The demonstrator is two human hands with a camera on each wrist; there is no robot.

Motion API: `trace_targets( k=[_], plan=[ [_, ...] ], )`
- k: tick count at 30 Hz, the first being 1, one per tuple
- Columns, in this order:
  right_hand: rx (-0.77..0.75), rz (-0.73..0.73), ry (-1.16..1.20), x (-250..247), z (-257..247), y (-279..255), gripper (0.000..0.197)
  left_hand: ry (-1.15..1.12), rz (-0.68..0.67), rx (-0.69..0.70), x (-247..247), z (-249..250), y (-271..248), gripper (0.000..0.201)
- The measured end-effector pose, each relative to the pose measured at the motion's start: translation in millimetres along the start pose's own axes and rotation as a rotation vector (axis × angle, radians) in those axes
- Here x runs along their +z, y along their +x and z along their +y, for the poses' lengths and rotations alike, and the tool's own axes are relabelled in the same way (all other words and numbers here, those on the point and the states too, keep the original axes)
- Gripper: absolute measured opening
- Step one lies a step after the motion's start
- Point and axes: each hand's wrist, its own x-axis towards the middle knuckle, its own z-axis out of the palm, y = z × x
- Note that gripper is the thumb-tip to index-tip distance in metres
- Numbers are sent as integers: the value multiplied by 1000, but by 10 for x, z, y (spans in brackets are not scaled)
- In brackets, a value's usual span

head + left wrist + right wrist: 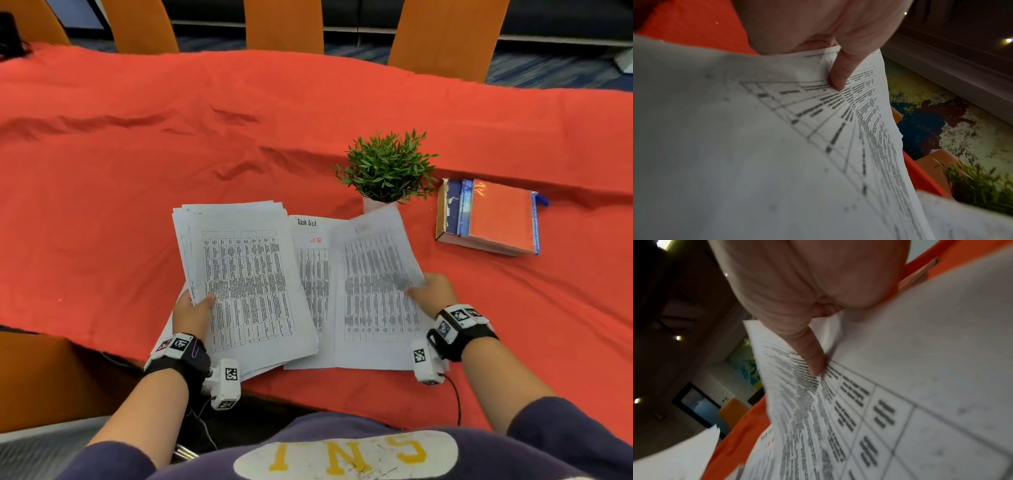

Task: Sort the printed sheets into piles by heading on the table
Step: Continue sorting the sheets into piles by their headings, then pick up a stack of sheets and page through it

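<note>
My left hand (193, 308) grips a thick stack of printed sheets (246, 281) at its left edge, thumb (840, 73) pressed on the top page, which shows a table. The stack (756, 146) is lifted and tilted over the near table edge. My right hand (428, 291) pinches one sheet (376, 284) by its right edge, thumb (809, 356) on the print; this sheet (900, 386) is blurred. Under it lies a sheet headed "Task List" (308, 240), flat on the red cloth (171, 154).
A small potted plant (387, 168) stands just beyond the sheets. To its right lies a stack of books (489, 216) with a red cover on top. Orange chairs (284, 24) line the far side of the table.
</note>
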Motion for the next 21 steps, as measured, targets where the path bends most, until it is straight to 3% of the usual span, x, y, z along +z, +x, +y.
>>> trace_targets(
  k=[5,12,16,19,21],
  plan=[
    [-63,93,307,-530,-45,-83,37,86,-70,44,288,95,-75,27],
    [-41,-40,652,-568,-214,-155,27,139,-243,77,750,299,-382,27],
    [6,-106,668,-268,-159,-94,32,146,-346,81,989,434,-587,34],
    [-7,-119,579,-94,-107,-58,26,117,-395,62,1091,547,-714,17],
    [-17,-132,549,-21,-100,-49,24,30,-443,26,1130,575,-745,18]
  ],
)
